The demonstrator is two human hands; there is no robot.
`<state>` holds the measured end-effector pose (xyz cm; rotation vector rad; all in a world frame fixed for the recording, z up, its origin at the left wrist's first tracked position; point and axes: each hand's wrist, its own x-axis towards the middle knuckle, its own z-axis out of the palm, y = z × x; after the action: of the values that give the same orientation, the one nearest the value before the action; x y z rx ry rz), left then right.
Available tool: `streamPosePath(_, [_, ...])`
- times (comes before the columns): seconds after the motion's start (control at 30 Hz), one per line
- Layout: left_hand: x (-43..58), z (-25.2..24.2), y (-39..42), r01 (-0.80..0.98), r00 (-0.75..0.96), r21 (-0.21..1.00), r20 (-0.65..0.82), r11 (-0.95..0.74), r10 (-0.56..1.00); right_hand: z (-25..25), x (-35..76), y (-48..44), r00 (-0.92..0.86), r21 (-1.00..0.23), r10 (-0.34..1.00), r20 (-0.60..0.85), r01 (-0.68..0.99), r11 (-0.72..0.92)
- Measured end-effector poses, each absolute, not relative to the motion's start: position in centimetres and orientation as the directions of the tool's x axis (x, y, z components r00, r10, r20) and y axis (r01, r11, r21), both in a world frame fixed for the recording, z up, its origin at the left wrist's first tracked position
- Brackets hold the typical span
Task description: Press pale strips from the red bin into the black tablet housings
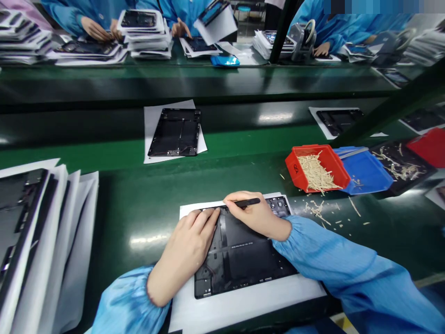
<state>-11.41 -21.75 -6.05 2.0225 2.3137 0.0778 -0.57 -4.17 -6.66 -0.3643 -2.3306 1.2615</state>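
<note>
A black tablet back housing [252,260] lies on a white paper sheet [264,297] on the green bench before me. My left hand [189,248] rests over its left side, fingers stretched out and laid flat, fingertips at the far edge; it holds nothing that I can see. Pinched in my right hand [253,215] are slim black tweezers [248,202], slanting above the housing's far edge. Their tips are hidden behind my fingers. Close to both hands' fingertips is the same stretch of the far edge.
A red bin [295,169] holds pale strips, several of them scattered beside it. Next to it stands a blue bin [373,174]. Paper-interleaved housings [52,241] are stacked at left. Another housing [177,132] lies farther back. Co-workers' hands [95,30] work across the bench.
</note>
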Motion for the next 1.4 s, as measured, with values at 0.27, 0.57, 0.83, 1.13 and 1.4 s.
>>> streamPosePath(0.27, [-10.7, -5.3, -21.2, 0.988, -0.156, -0.02, -0.071, 0.155, 0.985, -6.5, -0.4, -4.2, -0.877, -0.842, 0.398, 0.269, -0.013, 0.54])
streamPosePath(0.57, [-10.4, -5.5, -20.9, 0.984, -0.171, -0.057, -0.033, 0.169, 0.985, -6.6, 0.1, -4.0, -0.909, -0.791, 0.261, 0.325, -0.109, 0.603])
streamPosePath(0.83, [-10.4, -5.7, -21.1, 0.983, -0.185, 0.001, 0.005, 0.185, 0.983, -6.2, -0.3, -3.8, -0.883, -0.807, 0.37, 0.289, -0.017, 0.59])
streamPosePath(1.13, [-10.4, -5.8, -21.0, 0.982, -0.19, 0.018, 0.017, 0.189, 0.982, -6.1, -0.2, -3.7, -0.901, -0.825, 0.349, 0.256, -0.015, 0.565])
streamPosePath(1.4, [-10.7, -5.1, -20.5, 0.981, -0.182, 0.057, -0.024, 0.183, 0.983, -6.2, 0.0, -3.6, -0.921, -0.817, 0.284, 0.266, -0.059, 0.573])
